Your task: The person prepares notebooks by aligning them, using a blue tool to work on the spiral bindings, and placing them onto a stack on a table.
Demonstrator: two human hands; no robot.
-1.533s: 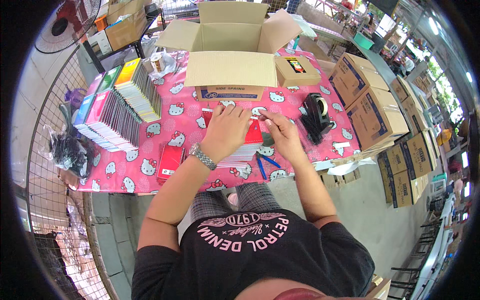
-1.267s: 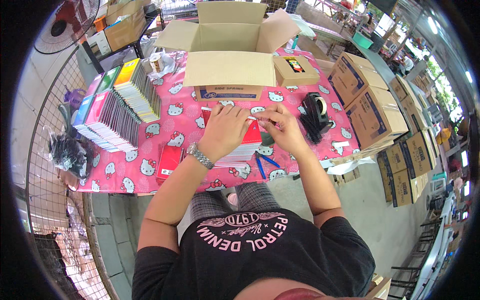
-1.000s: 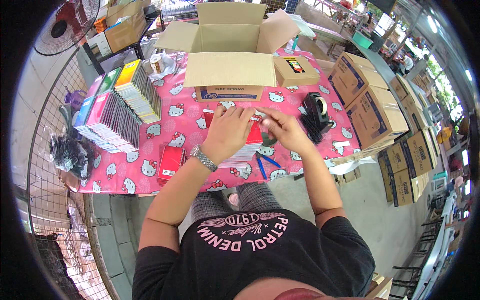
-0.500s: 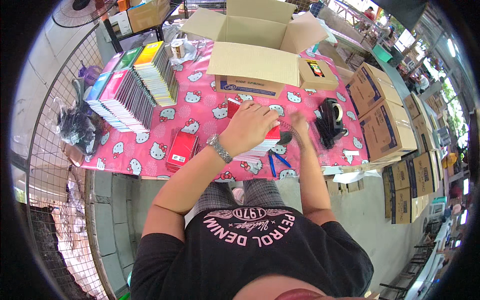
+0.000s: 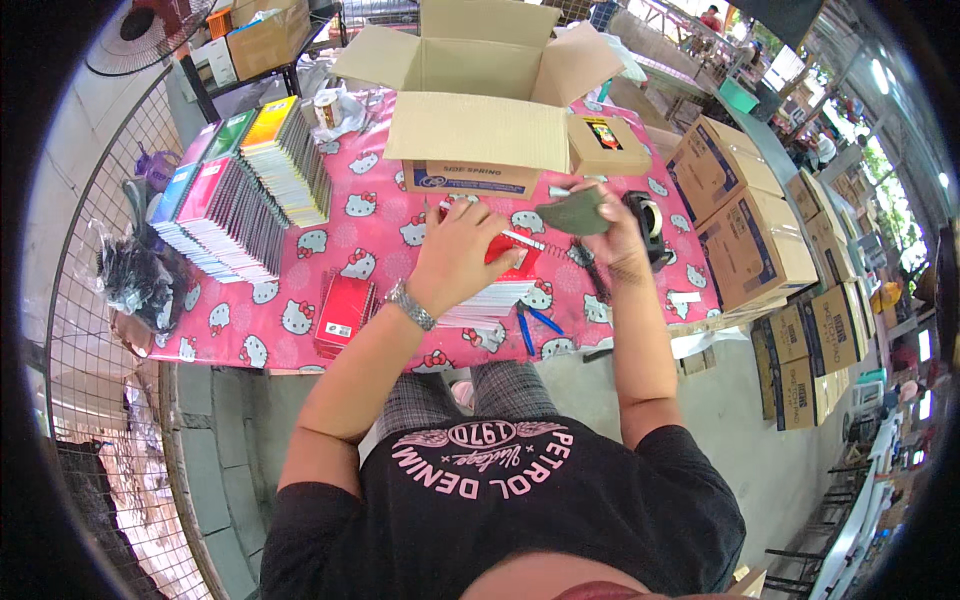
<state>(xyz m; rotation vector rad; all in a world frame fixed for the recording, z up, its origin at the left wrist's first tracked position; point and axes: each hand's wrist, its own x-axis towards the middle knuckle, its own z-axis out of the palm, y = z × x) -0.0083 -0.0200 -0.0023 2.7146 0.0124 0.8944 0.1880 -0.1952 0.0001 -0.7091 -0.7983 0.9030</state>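
My left hand (image 5: pixel 455 257) lies over a red-covered notebook (image 5: pixel 512 258) on top of a stack of white pages (image 5: pixel 484 304), its fingers spread across the cover. A thin wire coil (image 5: pixel 540 244) runs along that notebook's far edge. Just right of it, my right hand (image 5: pixel 614 236) grips a flat, dark green, rounded piece (image 5: pixel 573 213) above the table; its exact kind I cannot make out. Blue-handled pliers (image 5: pixel 537 326) lie by the stack's right side. Left of my left wrist sits a small pile of red spiral notebooks (image 5: pixel 342 312).
Tall stacks of spiral notebooks (image 5: pixel 225 205) stand at the left beside a plastic bag (image 5: pixel 140 265). An open carton (image 5: pixel 480 130) and a smaller brown box (image 5: pixel 607 148) occupy the back. At the right are a black tape dispenser (image 5: pixel 654 232), dark coils (image 5: pixel 592 268) and stacked cartons (image 5: pixel 745 220).
My right hand, blurred earlier beside the notebook, now holds up the dark green piece that lay on the table. My left hand has shifted toward the near left of the notebook, its fingers spread wider.
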